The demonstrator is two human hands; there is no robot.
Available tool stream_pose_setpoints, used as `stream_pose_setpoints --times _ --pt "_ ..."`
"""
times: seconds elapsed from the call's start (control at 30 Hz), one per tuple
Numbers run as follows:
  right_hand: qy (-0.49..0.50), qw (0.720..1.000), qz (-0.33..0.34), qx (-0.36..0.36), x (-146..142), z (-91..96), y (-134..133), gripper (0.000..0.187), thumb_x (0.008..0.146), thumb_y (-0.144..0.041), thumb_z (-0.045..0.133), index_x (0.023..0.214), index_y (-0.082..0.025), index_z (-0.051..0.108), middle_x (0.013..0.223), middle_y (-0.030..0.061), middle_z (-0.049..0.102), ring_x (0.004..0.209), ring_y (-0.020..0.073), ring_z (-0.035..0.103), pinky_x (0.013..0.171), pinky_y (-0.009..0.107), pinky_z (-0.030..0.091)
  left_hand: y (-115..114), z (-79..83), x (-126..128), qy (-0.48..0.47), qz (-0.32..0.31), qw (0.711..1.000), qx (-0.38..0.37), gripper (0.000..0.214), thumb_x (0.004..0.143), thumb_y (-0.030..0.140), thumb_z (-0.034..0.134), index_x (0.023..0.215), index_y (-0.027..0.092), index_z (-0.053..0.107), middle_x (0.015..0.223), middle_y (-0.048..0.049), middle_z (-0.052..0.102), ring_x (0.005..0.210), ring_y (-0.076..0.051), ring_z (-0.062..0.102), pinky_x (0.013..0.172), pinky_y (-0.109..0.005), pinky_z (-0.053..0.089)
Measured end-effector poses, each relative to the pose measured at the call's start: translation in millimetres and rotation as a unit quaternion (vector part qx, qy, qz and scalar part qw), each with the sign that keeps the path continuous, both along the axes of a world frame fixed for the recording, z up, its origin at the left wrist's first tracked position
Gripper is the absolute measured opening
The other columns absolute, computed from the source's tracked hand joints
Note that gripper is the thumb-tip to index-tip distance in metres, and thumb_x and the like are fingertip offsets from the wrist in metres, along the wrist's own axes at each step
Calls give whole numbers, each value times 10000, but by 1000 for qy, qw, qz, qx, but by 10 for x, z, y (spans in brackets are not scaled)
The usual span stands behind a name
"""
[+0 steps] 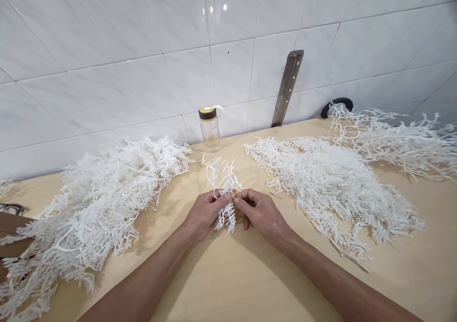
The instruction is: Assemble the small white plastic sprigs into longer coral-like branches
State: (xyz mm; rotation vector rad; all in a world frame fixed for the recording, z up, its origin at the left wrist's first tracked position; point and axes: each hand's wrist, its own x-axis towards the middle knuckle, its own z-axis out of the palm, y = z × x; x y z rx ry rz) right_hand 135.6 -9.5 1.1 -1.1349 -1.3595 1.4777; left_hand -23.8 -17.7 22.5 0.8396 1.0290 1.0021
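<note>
Just above the table, in the middle of the head view, a small bunch of white artificial branches (225, 217) is held between both hands. My left hand (206, 213) is closed, its thumb and fingers pinching the bunch from the left. My right hand (259, 212) is also closed, with thumb and forefinger pinched on the bunch's right side near its middle. Thin curly stems stick up past the fingers, and feathery tips hang below them. The exact spot between the right fingertips is partly hidden.
A large heap of white branches (100, 208) lies on the left, another pile (332, 184) on the right, and longer curly stems (400, 141) behind it. Against the tiled wall stand a clear bottle (210, 134) and a metal strip (287, 89). A black curved object (337, 104) sits at back right.
</note>
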Motion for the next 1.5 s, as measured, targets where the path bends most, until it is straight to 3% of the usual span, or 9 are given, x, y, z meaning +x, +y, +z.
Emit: stream_pose_setpoints --times 0.27,0.53,0.77,1.1,1.5 --pt "3 997 -70 16 20 -16 4 212 851 -394 621 804 -190 587 648 -31 588 433 113 563 428 251 481 8 41 -35 -26 -23 999 -13 378 654 420 861 730 124 638 627 -5 608 515 -81 509 521 -212 381" --pt "49 994 -95 24 36 -25 24 179 820 -350 661 798 -196 573 622 -41 598 417 119 563 409 248 483 3 38 -32 -27 -26 999 -10 361 649 382 872 704 122 627 564 16 571 468 -67 475 474 -197 345" --pt "52 998 -29 25 33 34 8 252 804 -415 704 826 -187 601 630 -26 610 449 125 569 437 269 527 -11 14 -22 -11 -21 1000 -1 361 681 418 837 749 120 645 630 -11 605 506 -85 518 491 -207 396" --pt "29 999 14 3 8 54 -42 203 815 -361 699 850 -173 632 658 0 667 559 142 630 565 276 564 -75 32 67 -6 49 999 -5 425 580 428 879 652 126 588 538 -2 571 472 -103 511 475 -229 401" --pt "20 999 9 -23 -24 -33 -52 140 809 -298 646 875 -198 573 689 -10 662 556 153 632 522 287 557 -115 8 111 28 58 998 12 420 615 456 851 683 125 601 575 -15 585 507 -116 529 497 -237 407"
